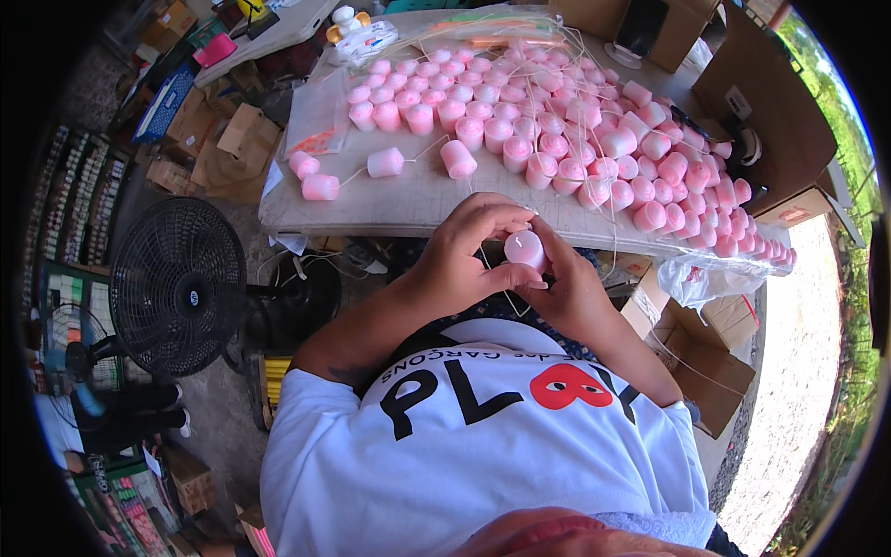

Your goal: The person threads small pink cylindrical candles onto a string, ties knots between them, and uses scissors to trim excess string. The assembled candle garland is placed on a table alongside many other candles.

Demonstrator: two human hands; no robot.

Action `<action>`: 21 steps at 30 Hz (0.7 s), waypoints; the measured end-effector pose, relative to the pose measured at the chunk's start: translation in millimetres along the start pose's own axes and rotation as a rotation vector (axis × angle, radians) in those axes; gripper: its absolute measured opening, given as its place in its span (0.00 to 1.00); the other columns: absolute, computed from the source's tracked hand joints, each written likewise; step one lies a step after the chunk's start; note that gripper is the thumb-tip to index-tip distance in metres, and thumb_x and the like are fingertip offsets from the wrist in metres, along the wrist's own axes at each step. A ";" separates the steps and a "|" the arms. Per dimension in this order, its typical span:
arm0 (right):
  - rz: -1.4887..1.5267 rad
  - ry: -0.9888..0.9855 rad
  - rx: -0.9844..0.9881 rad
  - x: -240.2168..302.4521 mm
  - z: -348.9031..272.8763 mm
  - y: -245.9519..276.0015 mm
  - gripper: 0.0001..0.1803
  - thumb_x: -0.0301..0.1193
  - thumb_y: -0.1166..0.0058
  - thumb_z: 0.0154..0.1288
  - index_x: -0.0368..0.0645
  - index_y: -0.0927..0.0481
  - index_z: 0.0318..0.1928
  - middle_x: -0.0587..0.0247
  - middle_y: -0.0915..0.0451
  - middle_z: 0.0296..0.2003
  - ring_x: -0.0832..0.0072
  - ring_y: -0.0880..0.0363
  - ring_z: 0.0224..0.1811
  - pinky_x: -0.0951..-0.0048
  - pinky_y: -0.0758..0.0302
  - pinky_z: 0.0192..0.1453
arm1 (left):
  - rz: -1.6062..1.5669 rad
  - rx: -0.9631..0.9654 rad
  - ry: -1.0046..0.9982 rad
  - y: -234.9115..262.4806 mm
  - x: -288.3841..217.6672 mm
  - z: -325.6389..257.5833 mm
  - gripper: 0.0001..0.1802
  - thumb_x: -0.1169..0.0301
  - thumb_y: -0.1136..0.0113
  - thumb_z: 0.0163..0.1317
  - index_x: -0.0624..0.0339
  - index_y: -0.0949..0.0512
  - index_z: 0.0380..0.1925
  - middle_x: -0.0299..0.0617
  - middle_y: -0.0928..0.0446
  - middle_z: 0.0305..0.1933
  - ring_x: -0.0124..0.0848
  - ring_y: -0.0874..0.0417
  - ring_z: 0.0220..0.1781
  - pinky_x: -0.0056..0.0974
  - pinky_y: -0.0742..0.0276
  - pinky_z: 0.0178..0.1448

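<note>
In front of my chest, just off the table's near edge, I hold a small pink votive candle (525, 251) between both hands. Its pale round top faces up, with a short white wick on it. My left hand (466, 243) wraps the candle from the left, thumb low against it. Around its right side curl the fingers of my right hand (562, 271). A thin pale string hangs below the hands. Closest on the table (371, 212) is a loose pink candle (458, 160); another candle (385, 162) lies on its side with a long wick trailing.
Many pink candles (554, 146) crowd the table, some standing, some tipped over. Cardboard boxes (770, 102) stand at the right end, above a hanging clear plastic bag (694, 283). A black fan (176, 288) stands to the left. Part of another person (139, 422) shows at lower left.
</note>
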State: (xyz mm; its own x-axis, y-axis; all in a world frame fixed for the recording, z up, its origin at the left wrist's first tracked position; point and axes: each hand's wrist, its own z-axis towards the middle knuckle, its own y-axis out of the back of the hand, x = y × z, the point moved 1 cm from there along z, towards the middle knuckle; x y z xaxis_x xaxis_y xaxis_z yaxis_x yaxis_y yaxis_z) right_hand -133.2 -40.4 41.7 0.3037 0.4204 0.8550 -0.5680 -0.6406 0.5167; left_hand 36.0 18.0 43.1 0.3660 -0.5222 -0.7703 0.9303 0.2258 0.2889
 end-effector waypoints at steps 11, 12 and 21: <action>0.000 0.323 -0.104 5.5 12.8 -0.7 0.31 0.28 0.34 0.55 0.41 0.31 0.59 0.44 0.27 0.55 0.50 0.26 0.57 0.56 0.29 0.59 | 0.122 -0.169 -0.229 24.7 -21.3 2.5 0.07 0.82 0.39 0.57 0.64 0.23 0.36 0.52 0.27 0.50 0.36 0.22 0.47 0.35 0.24 0.49; -0.010 0.373 -0.109 3.3 17.6 -1.4 0.30 0.28 0.34 0.54 0.42 0.30 0.58 0.45 0.28 0.57 0.49 0.28 0.59 0.54 0.31 0.61 | 0.010 -0.230 -0.200 36.4 -29.3 1.8 0.08 0.83 0.40 0.57 0.63 0.24 0.36 0.52 0.27 0.50 0.36 0.24 0.48 0.36 0.26 0.51; -0.272 0.454 -0.267 -36.1 90.8 -26.7 0.28 0.24 0.35 0.49 0.49 0.24 0.55 0.54 0.26 0.47 0.56 0.29 0.47 0.59 0.31 0.53 | -0.312 -0.692 -0.486 211.1 -154.3 -80.1 0.07 0.73 0.50 0.67 0.63 0.25 0.41 0.38 0.32 0.41 0.29 0.32 0.37 0.36 0.39 0.42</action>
State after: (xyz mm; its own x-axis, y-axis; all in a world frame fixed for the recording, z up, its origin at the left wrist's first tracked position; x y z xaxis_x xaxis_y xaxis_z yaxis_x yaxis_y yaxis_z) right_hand -59.5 -96.9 1.0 0.1417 0.8174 0.5584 -0.7061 -0.3119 0.6357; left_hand 174.1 212.1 177.5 0.2149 -0.8972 -0.3858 0.8245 0.3784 -0.4207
